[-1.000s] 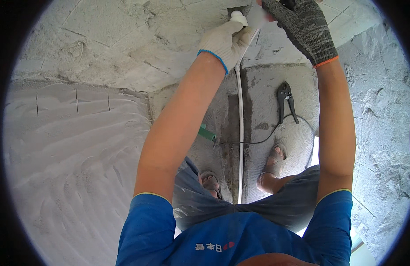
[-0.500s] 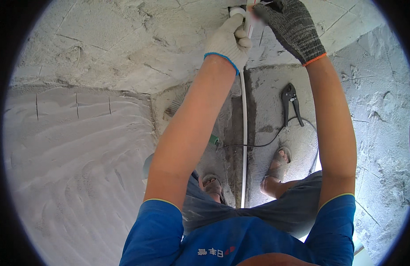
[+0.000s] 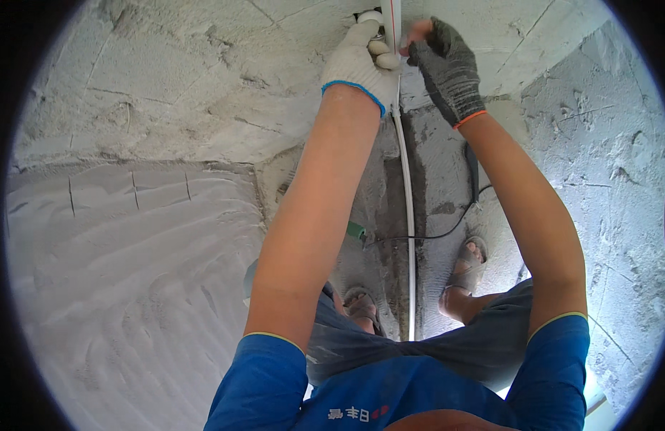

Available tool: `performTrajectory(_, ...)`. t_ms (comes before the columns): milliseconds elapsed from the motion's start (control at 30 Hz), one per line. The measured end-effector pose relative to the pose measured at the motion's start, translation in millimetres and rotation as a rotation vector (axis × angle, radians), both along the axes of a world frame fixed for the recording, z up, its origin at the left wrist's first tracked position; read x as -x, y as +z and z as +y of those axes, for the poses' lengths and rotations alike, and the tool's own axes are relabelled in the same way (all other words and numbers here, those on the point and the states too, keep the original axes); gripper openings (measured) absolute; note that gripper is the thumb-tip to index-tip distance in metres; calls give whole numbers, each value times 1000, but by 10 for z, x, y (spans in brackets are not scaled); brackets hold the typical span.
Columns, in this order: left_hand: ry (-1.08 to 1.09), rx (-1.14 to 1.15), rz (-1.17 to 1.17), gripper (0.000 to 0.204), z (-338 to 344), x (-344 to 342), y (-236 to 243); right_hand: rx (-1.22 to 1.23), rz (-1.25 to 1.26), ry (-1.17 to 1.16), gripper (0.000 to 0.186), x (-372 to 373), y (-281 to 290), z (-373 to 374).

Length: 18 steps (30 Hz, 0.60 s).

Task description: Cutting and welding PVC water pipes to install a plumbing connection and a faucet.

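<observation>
A white pipe with a thin red line (image 3: 392,29) runs up the rough wall at the top of the view. My left hand (image 3: 365,61), in a white knit glove with a blue cuff, is closed round the pipe from its left side. Beside its fingertips a round white fitting (image 3: 371,17) sits at a dark opening in the wall. Just right of the pipe is my right hand (image 3: 447,68), in a dark grey glove with an orange cuff. Its bare fingertips are bent toward the pipe and blurred, so whether they hold anything is unclear.
A white pipe length (image 3: 410,273) lies along a dark groove in the floor between my feet. Black-handled pliers (image 3: 472,169) are partly hidden behind my right forearm. A black cord (image 3: 447,231) crosses the floor near a green cylindrical thing (image 3: 355,230).
My right hand has moved left and down from its place higher at the pipe, and its fingertips now show. My left hand stays at the pipe. My right forearm now covers part of the pliers.
</observation>
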<state>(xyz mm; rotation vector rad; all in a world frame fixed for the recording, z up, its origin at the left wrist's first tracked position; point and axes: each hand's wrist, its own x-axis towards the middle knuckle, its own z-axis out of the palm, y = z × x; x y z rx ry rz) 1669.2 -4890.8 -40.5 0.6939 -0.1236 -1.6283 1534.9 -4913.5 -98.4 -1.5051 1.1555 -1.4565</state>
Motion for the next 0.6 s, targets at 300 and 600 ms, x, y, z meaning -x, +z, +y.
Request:
performTrajectory(300,2,-95,-65,6,-67,22,58,-172,-289,-336,24,-614,-368,156)
performTrajectory(600,-171,-150,-108,16,-194,-215,3,-27,-249,-496,30,-760,-401,235)
